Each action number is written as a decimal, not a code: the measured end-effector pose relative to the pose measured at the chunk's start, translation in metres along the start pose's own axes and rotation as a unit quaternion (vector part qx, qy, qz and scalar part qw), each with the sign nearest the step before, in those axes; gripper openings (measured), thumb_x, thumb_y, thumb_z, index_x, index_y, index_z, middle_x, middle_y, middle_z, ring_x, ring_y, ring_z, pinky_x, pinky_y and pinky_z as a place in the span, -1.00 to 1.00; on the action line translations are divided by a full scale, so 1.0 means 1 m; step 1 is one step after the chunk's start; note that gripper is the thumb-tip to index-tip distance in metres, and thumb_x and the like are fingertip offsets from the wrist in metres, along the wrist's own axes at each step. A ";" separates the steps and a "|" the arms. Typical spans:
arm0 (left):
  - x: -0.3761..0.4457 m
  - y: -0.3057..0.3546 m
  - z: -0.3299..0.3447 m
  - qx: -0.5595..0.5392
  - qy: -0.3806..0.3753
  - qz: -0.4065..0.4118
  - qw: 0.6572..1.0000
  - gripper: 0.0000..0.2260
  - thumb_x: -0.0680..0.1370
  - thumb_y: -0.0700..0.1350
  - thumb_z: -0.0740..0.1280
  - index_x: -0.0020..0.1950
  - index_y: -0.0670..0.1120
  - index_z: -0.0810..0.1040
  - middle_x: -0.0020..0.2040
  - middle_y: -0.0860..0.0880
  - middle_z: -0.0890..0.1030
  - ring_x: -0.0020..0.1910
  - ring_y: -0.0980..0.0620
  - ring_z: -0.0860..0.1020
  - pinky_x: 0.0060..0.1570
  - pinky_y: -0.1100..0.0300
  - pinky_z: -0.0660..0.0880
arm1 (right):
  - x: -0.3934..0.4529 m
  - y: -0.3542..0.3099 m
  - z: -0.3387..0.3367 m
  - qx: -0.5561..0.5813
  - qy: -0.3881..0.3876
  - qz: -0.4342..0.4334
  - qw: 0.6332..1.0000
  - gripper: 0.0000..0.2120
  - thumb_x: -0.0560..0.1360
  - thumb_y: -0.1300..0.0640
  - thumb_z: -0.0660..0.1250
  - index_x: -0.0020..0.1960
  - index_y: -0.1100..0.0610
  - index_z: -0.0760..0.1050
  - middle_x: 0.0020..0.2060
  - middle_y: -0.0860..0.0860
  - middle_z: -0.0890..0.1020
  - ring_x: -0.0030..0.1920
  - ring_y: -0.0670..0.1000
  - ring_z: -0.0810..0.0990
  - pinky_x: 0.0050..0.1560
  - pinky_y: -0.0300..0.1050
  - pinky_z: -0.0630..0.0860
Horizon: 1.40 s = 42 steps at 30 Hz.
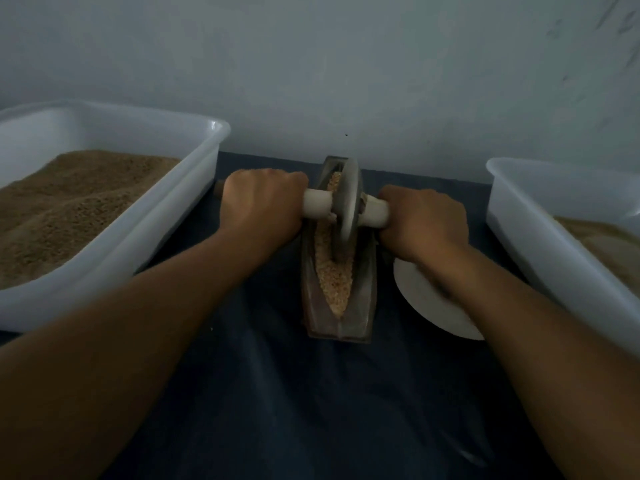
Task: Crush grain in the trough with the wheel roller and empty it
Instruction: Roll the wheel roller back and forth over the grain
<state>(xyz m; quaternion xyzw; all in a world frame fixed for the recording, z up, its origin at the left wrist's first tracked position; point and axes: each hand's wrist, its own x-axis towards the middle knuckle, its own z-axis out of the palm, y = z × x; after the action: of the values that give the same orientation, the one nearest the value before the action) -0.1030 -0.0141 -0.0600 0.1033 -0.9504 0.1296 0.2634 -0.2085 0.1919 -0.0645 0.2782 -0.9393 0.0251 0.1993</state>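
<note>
My left hand (263, 206) is wrapped in a closed grip around the left end of the roller handle (317, 203), just left of centre in the frame. My right hand (424, 223) grips the right end of the same handle in the same way, just right of centre. Both sets of knuckles face up, and both forearms run in from the lower corners of the frame.

The wheel (346, 206) sits on the handle between my two hands. It stands upright on its edge, and its lower rim rests in the groove of the trough (337, 306). The trough is a long, narrow, dark vessel at the centre of the frame, lying lengthwise away from me on the dark blue cloth (277, 393).

Pale, coarse grain (334, 285) fills the groove, both in front of the wheel and behind it.

A white plate (429, 306) lies on the cloth just right of the trough, partly covered by my right forearm.

A white plastic tub (145, 233) at the left of the frame holds a heap of brown grain. A second white tub (540, 220) at the right edge holds paler material; its contents are too dim to identify.
</note>
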 end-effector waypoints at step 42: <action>-0.063 0.011 -0.008 -0.077 0.227 -0.014 0.971 -0.88 0.53 -0.14 0.33 -0.06 -0.06 0.38 -0.19 -0.06 0.45 -0.22 -0.07 0.38 -0.14 0.04 0.28 | -0.076 -0.021 -0.020 0.041 0.210 -0.017 0.977 -0.83 0.44 0.08 0.44 -0.08 -0.01 0.44 -0.27 -0.09 0.46 -0.27 0.02 0.38 -0.13 -0.06 0.13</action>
<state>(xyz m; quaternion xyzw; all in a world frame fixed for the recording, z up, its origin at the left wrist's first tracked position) -0.0490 0.0069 -0.0891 0.0637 -0.8712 0.0719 0.4815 -0.1318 0.2163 -0.0773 0.2905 -0.8697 0.1177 0.3813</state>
